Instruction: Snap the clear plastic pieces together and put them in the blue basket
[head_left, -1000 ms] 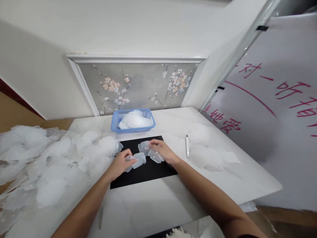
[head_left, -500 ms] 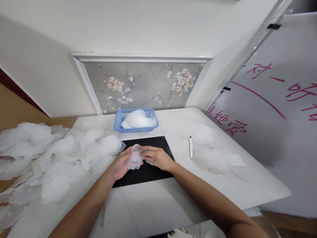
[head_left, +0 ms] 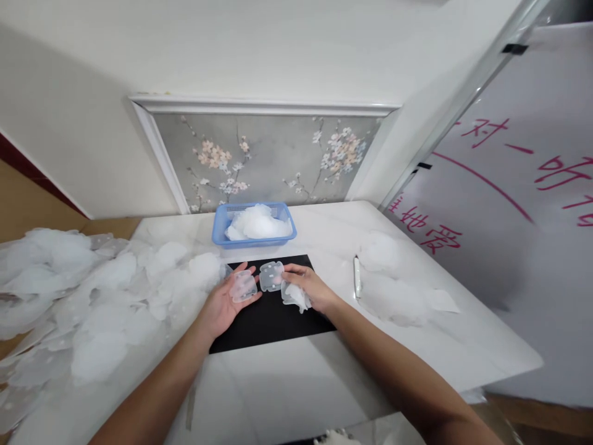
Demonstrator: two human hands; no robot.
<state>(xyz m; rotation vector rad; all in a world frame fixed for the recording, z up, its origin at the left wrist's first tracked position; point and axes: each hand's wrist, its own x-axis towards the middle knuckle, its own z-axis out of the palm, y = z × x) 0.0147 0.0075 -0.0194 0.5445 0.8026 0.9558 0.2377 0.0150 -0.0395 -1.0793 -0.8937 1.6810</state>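
Observation:
My left hand (head_left: 225,306) is palm up over the black mat (head_left: 259,327), fingers spread under a small translucent white scalloped piece (head_left: 243,286) that it supports. Between thumb and fingers, my right hand (head_left: 310,287) pinches a similar sheer piece (head_left: 271,276) with white dots. More crumpled sheer pieces (head_left: 296,298) hang beneath the fingers of that hand. The two hands are a short way apart, and the dotted piece is close to the left fingertips. Whether the pieces are fabric or thin plastic, I cannot tell.
Behind the mat stands a blue basket (head_left: 254,242) with white sheer pieces inside. A big heap of such pieces (head_left: 106,303) covers the table's left. To the right lie a white pen-like tool (head_left: 357,278) and more pieces (head_left: 393,300). A whiteboard (head_left: 509,278) borders the right side.
My hands have moved apart. The right hand has drawn pieces to the right, while the left has opened out flatter with one piece on it.

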